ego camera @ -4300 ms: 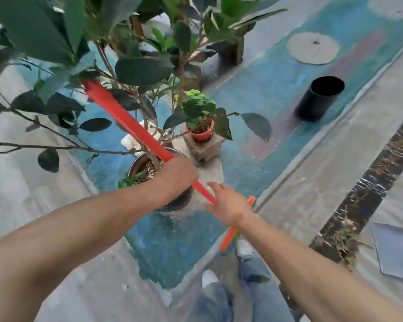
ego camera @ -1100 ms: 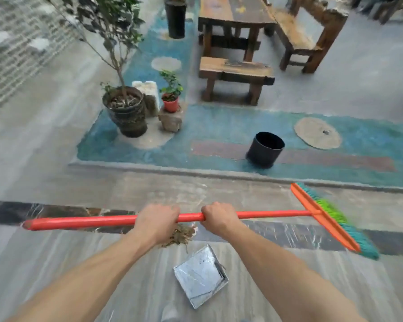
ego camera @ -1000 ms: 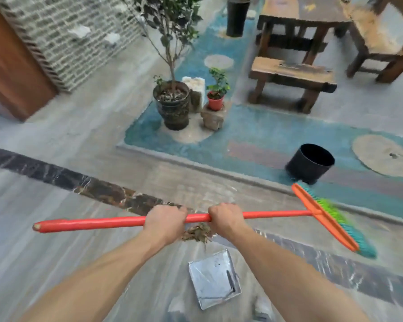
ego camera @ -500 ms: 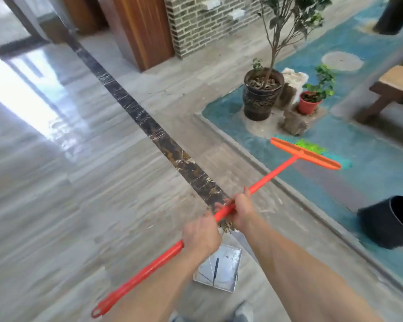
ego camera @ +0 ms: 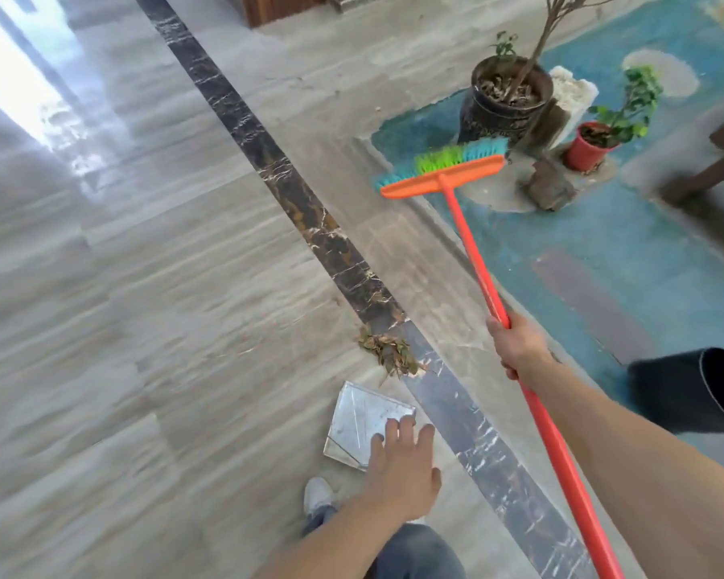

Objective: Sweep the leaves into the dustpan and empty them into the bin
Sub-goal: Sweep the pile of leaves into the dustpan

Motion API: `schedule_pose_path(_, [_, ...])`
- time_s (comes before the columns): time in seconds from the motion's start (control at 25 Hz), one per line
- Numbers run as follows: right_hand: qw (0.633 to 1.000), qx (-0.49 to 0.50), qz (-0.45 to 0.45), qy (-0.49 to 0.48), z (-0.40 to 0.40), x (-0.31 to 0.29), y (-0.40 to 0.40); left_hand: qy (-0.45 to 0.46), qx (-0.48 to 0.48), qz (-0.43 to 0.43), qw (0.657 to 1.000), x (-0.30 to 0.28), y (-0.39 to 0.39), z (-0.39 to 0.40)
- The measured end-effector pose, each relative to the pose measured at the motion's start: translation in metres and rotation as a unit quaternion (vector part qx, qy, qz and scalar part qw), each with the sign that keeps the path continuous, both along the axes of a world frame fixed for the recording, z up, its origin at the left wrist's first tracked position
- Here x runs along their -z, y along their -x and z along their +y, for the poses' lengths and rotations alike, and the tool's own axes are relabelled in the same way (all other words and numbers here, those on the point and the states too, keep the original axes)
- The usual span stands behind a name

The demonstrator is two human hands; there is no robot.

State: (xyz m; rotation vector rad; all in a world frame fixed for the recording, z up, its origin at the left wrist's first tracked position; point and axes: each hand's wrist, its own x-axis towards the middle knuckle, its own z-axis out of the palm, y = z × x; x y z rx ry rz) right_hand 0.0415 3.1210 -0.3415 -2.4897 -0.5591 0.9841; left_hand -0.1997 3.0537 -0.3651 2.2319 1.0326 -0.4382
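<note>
A small pile of dry brown leaves lies on the floor at the edge of a dark marble strip. Just in front of it, nearer to me, a shiny metal dustpan rests flat on the grey tiles. My left hand hovers over the dustpan's near edge, fingers spread, holding nothing. My right hand grips the red broom handle. The broom's orange head with green and blue bristles is raised, pointing away from me. The black bin lies at the right edge.
A big dark plant pot with a thin tree, a white block, a small red pot and a stone stand on the blue painted area. A wooden bench leg shows far right. My shoe is beside the dustpan.
My left hand has let go of the broom handle and dropped toward the dustpan. The right hand alone now holds the broom, its head swung up and forward. My view turned downward.
</note>
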Motion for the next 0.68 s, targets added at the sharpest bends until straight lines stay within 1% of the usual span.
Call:
schedule_pose_path(0.04, [0.999, -0.030, -0.002, 0.031, -0.004, 0.013, -0.003, 0.010, -0.010, 0.042, 0.999, 0.020, 0.012, -0.001])
schedule_pose_path(0.08, [0.997, -0.057, 0.000, 0.059, -0.007, 0.026, -0.002, 0.027, -0.027, 0.065, 0.997, 0.034, 0.019, -0.002])
schedule_pose_path(0.16, [0.990, -0.105, 0.011, 0.097, -0.007, 0.056, 0.003, 0.055, -0.062, 0.068, 0.994, 0.057, 0.018, -0.002])
schedule_pose_path(0.2, [0.987, -0.118, 0.020, 0.106, -0.006, 0.071, 0.007, 0.069, -0.093, 0.050, 0.992, 0.065, 0.013, 0.000])
schedule_pose_path(0.24, [0.985, -0.127, 0.029, 0.114, -0.003, 0.089, 0.011, 0.088, -0.146, 0.013, 0.985, 0.074, 0.006, 0.000])
schedule_pose_path(0.28, [0.983, -0.131, 0.041, 0.119, 0.001, 0.103, 0.014, 0.107, -0.210, -0.027, 0.971, 0.080, 0.001, 0.001])
schedule_pose_path(0.36, [0.978, -0.138, 0.071, 0.137, 0.010, 0.135, 0.018, 0.130, -0.338, -0.094, 0.928, 0.092, -0.005, -0.002])
schedule_pose_path(0.44, [0.973, -0.152, 0.085, 0.151, 0.025, 0.161, 0.018, 0.128, -0.410, -0.113, 0.896, 0.096, -0.003, -0.004])
schedule_pose_path(0.48, [0.971, -0.163, 0.082, 0.156, 0.036, 0.172, 0.017, 0.136, -0.432, -0.098, 0.886, 0.096, -0.001, -0.005])
schedule_pose_path(0.52, [0.969, -0.174, 0.075, 0.156, 0.051, 0.185, 0.018, 0.141, -0.436, -0.072, 0.886, 0.095, -0.002, -0.005])
schedule_pose_path(0.6, [0.968, -0.192, 0.066, 0.151, 0.082, 0.212, 0.025, 0.124, -0.437, -0.050, 0.890, 0.099, -0.005, -0.009])
schedule_pose_path(0.68, [0.968, -0.198, 0.076, 0.132, 0.112, 0.240, 0.036, 0.045, -0.416, -0.048, 0.907, 0.102, -0.006, -0.002])
